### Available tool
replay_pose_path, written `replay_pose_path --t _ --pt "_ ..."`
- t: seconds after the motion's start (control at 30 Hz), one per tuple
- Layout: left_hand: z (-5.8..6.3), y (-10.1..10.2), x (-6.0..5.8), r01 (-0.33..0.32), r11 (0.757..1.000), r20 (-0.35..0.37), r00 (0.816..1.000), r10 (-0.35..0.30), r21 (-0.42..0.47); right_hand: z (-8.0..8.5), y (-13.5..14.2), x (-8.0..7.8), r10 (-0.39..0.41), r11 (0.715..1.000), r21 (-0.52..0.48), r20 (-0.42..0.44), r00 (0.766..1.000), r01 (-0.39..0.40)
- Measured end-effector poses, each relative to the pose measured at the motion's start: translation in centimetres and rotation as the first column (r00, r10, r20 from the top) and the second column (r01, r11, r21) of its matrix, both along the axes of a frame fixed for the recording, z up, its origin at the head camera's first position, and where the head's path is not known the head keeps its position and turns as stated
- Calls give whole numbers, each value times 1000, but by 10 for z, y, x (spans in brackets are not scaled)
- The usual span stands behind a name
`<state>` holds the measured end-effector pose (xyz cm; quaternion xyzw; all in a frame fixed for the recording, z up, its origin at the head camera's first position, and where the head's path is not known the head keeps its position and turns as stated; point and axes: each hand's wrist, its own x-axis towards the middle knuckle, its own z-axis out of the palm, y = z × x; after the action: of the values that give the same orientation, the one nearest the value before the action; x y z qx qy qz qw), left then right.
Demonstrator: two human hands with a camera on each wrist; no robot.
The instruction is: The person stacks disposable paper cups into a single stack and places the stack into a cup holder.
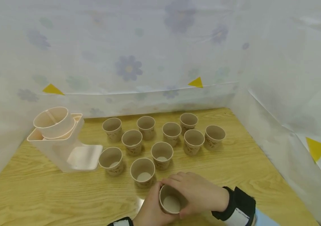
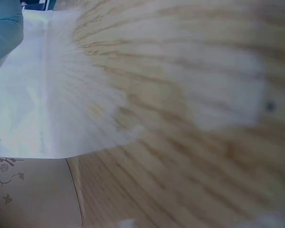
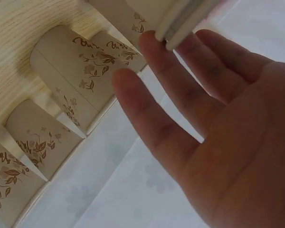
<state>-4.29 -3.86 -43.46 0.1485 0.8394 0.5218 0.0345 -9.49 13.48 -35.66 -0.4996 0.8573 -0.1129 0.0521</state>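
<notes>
At the front of the table in the head view, both hands are around a beige paper cup [image 1: 171, 204] with its mouth up. My left hand [image 1: 152, 208] grips its left side. My right hand [image 1: 195, 191] spans the rim, fingers on the far side and thumb on the near side. In the right wrist view, the right hand's fingers [image 3: 171, 95] touch cup rims [image 3: 185, 21]; two rims lie close together there, like nested cups. The left hand is out of its own wrist view, where a flower-printed paper cup [image 2: 33, 190] shows at bottom left.
Several matching paper cups stand upright beyond the hands, the nearest being one cup [image 1: 142, 171]. At left is a pale plastic stand [image 1: 56, 150] with a round, barred piece [image 1: 54, 121] on top. Patterned white sheeting [image 1: 154, 47] walls the back and sides of the wooden table [image 1: 50, 201].
</notes>
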Motion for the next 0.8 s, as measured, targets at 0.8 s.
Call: replay_pose_path --t 0.8 --pt "1 -1 1 28 997 52 998 -32 68 -19 31 -111 -720 694 -82 -93 688 715"
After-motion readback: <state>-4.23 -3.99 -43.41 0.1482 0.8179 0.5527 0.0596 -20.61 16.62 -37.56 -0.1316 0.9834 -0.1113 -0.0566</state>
